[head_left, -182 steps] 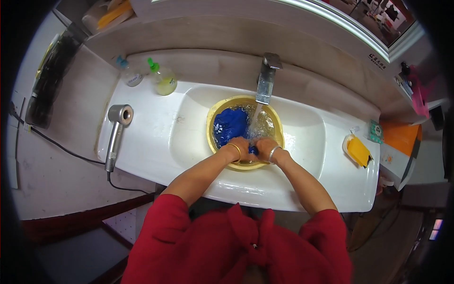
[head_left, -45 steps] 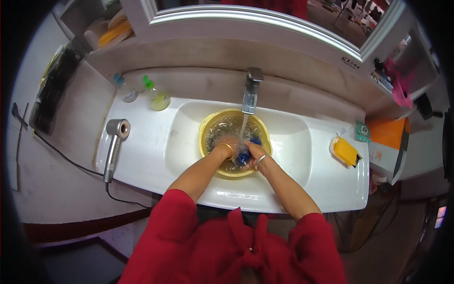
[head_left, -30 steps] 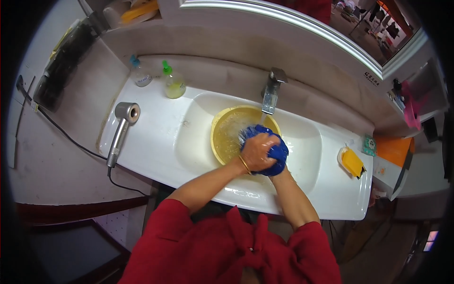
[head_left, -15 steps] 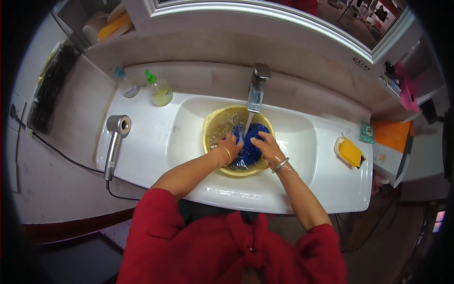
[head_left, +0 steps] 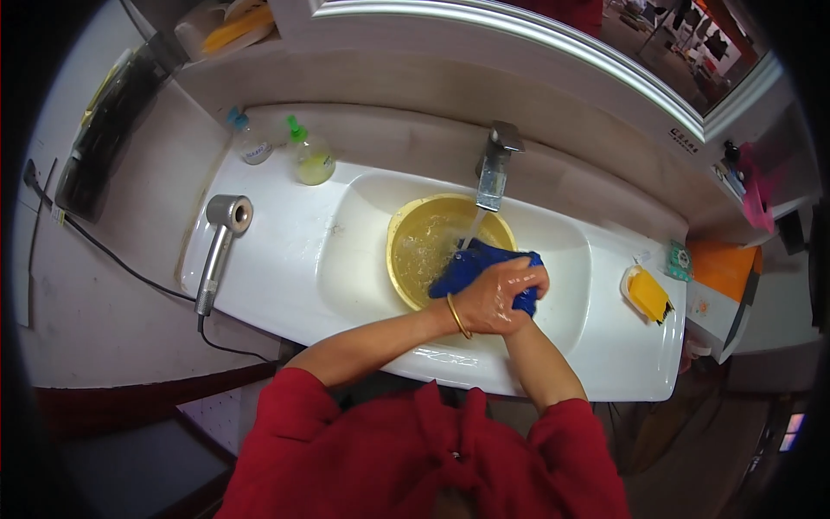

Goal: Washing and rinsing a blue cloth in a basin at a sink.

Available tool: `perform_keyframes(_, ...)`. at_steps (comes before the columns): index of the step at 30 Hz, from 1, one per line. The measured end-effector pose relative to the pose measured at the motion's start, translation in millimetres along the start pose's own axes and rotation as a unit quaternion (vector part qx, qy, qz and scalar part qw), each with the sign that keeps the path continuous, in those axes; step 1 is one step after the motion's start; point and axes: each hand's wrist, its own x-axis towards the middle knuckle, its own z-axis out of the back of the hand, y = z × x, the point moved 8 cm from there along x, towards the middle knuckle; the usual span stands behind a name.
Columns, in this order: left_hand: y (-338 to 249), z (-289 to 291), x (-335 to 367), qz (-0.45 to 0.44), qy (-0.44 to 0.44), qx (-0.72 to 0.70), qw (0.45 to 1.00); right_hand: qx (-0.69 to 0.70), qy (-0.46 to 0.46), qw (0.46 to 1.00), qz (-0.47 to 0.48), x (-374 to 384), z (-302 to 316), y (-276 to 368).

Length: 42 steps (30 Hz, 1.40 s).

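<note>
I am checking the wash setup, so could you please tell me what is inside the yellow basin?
The yellow basin holds foamy water. The blue cloth, gripped by both hands, hangs over its right rim, hiding that side.

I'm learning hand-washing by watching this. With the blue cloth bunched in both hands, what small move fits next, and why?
Probably a tighter squeeze over the yellow basin. The left hand covers the right, both clamped on the blue cloth, which is lifted to the basin's rim. The tap runs into the basin, so wrung water would likely fall there.
</note>
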Motion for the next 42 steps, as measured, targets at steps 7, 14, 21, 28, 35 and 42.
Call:
perform_keyframes(7, 69, 22, -31, 0.022, -0.058, 0.239, 0.969, 0.448, -0.024, 0.875, -0.18, -39, -8, 54)
perform_keyframes(14, 169, 60, -78, 0.224, 0.158, 0.415, 0.868, 0.318, -0.076, 0.919, -0.22, -49, 23, 80)
perform_keyframes(21, 217, 29, -110, 0.395, 0.436, 0.474, 0.656, 0.112, -0.123, 0.957, -0.239, -68, 36, 58)
perform_keyframes(28, 152, 55, -67, 0.28, 0.333, 0.413, 0.8, -0.012, -0.168, 0.973, -0.158, -72, 50, 113)
perform_keyframes(35, 36, 92, -18, 0.168, 0.12, 0.085, 0.975, 0.02, -0.117, 0.985, -0.126, -41, 39, 138)
perform_keyframes(42, -48, 83, 0, 0.02, 0.084, -0.064, 0.994, 0.386, 0.041, 0.861, -0.329, -72, -35, 63)
